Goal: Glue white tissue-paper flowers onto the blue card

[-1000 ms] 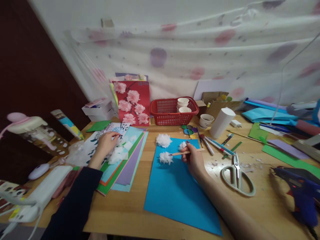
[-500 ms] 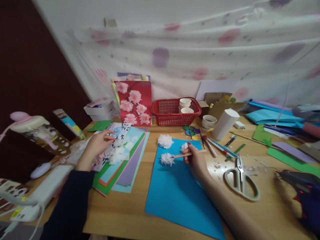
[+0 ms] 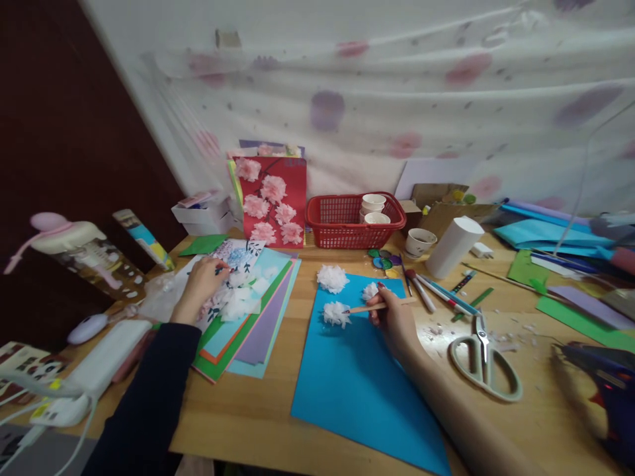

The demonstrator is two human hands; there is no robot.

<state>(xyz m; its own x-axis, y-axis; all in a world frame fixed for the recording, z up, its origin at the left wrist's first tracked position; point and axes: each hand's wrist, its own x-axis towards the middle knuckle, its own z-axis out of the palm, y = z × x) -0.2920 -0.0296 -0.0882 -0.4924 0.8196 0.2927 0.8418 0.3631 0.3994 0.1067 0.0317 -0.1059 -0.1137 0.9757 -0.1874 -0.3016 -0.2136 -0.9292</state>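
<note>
My right hand [image 3: 397, 322] grips a thin wooden stick [image 3: 370, 307] over a blue sheet [image 3: 337, 373]. The stick's tip touches a white paper flower [image 3: 336, 315] on that sheet. Another white flower [image 3: 332, 279] lies at the sheet's top left corner, and a third [image 3: 370, 291] shows just behind my right fingers. On the left, my left hand [image 3: 204, 285] is over the patterned paper beside loose white petals [image 3: 241, 297]. Its fingers are curled together at the tips; whatever is between them is too small to make out.
Scissors [image 3: 483, 360], pens [image 3: 441, 294] and a glue gun [image 3: 590, 390] lie to the right. Behind are a red basket [image 3: 337, 235] with cups, a paper cup [image 3: 421, 243], a white roll [image 3: 455, 246] and a red flower picture [image 3: 292, 172]. A bottle [image 3: 94, 258] and power strip [image 3: 106, 363] stand left.
My left fingers have lowered and curled in over the white petals. My right hand keeps the stick at the same flower. The whole view has shifted slightly.
</note>
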